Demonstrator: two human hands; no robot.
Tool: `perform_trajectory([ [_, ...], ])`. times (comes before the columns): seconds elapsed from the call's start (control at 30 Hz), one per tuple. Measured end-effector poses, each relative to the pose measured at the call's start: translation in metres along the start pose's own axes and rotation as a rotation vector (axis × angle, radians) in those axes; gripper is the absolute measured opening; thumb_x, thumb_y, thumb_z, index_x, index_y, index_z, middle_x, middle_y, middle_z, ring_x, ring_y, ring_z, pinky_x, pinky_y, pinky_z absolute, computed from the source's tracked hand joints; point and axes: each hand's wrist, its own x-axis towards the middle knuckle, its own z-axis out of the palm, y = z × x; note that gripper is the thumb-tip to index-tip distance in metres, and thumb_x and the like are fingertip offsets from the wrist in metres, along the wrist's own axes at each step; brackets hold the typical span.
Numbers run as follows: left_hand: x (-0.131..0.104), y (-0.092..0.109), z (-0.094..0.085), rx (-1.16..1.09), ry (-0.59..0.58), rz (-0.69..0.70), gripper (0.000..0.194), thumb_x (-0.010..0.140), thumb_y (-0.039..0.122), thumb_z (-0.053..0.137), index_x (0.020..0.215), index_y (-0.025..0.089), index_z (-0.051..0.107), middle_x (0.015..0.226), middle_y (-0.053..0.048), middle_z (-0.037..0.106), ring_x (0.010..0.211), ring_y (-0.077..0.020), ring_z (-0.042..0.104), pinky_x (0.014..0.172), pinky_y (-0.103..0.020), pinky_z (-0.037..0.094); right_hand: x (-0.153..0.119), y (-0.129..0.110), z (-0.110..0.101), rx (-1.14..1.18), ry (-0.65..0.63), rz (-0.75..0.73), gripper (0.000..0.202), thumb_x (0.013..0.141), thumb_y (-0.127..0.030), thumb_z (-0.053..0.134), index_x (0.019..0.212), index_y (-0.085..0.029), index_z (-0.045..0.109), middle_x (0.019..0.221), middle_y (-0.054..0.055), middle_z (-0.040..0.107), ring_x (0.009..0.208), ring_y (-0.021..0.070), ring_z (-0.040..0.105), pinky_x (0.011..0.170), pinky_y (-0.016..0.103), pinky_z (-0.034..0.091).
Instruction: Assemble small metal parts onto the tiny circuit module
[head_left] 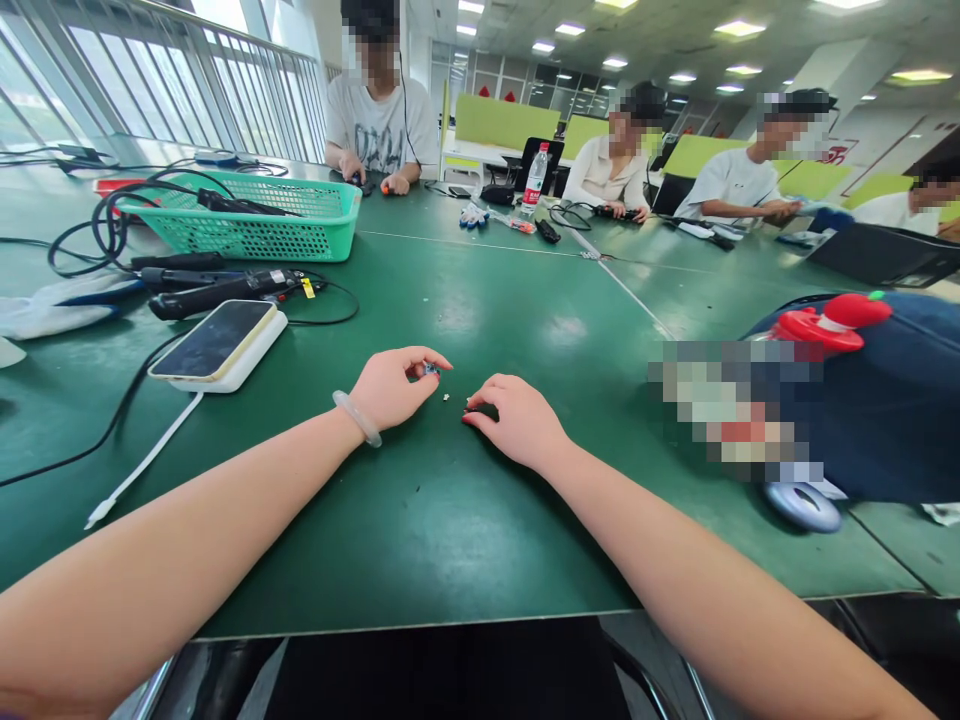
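Head view: the left hand (391, 388) pinches a tiny bluish piece (430, 369) over the table (480, 540). Beside it, the right hand (519, 420) curls nearly closed, any hold unclear; a white bit (446, 398) lies between them.

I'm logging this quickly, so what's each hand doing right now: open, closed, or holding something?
Left hand: partly closed, holding a small bluish piece.
Right hand: partly closed; whether it holds anything can't be told.
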Motion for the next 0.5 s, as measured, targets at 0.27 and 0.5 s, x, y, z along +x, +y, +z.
perform_trajectory([
  [0.27, 0.005, -0.012, 0.009, -0.191, -0.133, -0.148, 0.031, 0.077, 0.028, 0.056, 0.105, 0.018, 0.064, 0.077, -0.002, 0.067, 0.068, -0.0139, 0.061, 0.067, -0.028, 0.051, 0.002, -0.004, 0.002, -0.136, -0.054, -0.022, 0.017, 0.087, -0.022, 0.051, 0.082, -0.019, 0.067, 0.088, 0.006, 0.063, 0.086, 0.0185, 0.055, 0.077, 0.032, 0.046],
  [0.5, 0.007, -0.02, 0.014, -0.313, -0.194, -0.131, 0.035, 0.074, 0.012, 0.051, 0.107, 0.017, 0.063, 0.093, -0.006, 0.07, 0.084, -0.0152, 0.066, 0.085, -0.032, 0.051, 0.001, -0.003, 0.003, -0.15, -0.054, -0.053, 0.018, 0.088, -0.019, 0.047, 0.083, -0.018, 0.064, 0.089, 0.007, 0.06, 0.085, 0.0177, 0.055, 0.078, 0.03, 0.045],
])
